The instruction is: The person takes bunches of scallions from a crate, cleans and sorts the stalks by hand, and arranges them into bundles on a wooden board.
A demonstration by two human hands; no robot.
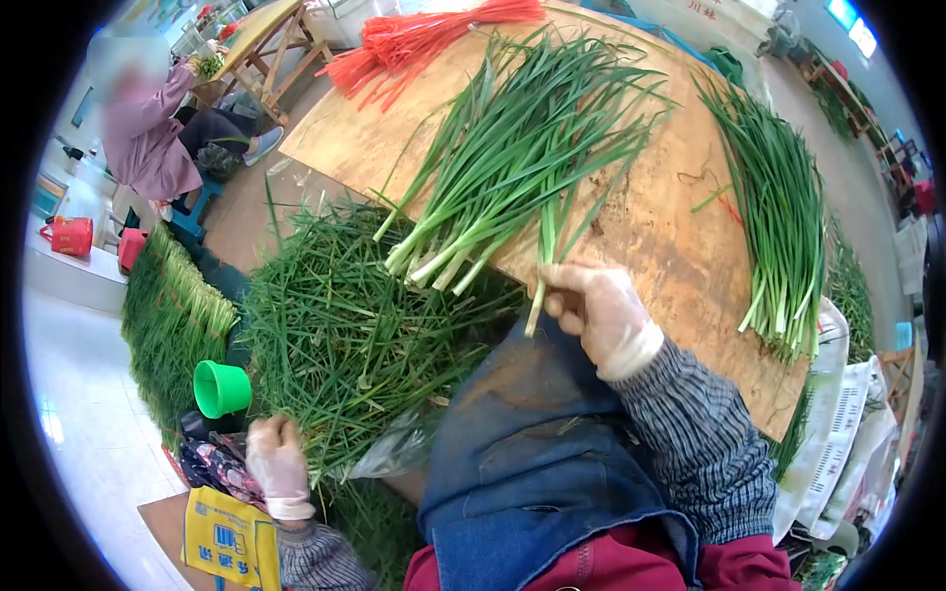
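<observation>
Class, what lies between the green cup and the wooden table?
The head view shows a loose heap of green leaves between the cup and table.

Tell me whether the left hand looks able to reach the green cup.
Likely yes: the left hand appears close to the green cup, with nothing visibly between them, though depth is unclear.

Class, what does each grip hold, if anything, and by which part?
Right grip: greens, pinched near their pale lower end. Left grip: cannot be told.

R hand [603, 313] w/ greens [548, 239], bunches [522, 167] on tbl [680, 286]
</observation>
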